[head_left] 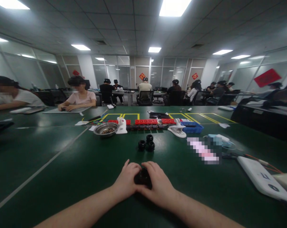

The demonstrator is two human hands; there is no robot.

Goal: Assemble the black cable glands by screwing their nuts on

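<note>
Got the left hand [127,177] and right hand [159,182] both curled round a black piece [143,177], out toward the near edge of the worktop [81,180], about halfway between its left and right edges; looks clamped between both sets of fingers, thumbs close together on the near side; can't tell how firmly, nor whether lifted or just resting on the green surface; can't see much of the shape either, being mostly covered by fingers.

Further toward the far edge, straight ahead of the fingertips: three round black parts [150,144], bunched close with dark holes showing; then, short of the far edge, left to right, a steel bowl [98,129] with small bits inside, a white stand [121,126], red blocks [146,121], another white stand [179,129] and a blue tray [196,128].

Going by looks, could easily skid or pop out, thanks to glossy curved sides and uneven pressure from left and right; could also roll off into the round parts if let go on a tilt; might get set down crooked too, with so much hidden under the fingers.

As for writing: can spot red wall signs [267,78], too blurry to read; also a white slab [262,177] toward the right edge, carrying dark marks, maybe a sideways 4, wouldn't swear to it; plus a pixelated strip [202,150], totally unreadable; couldn't pick out a single brand.
</note>
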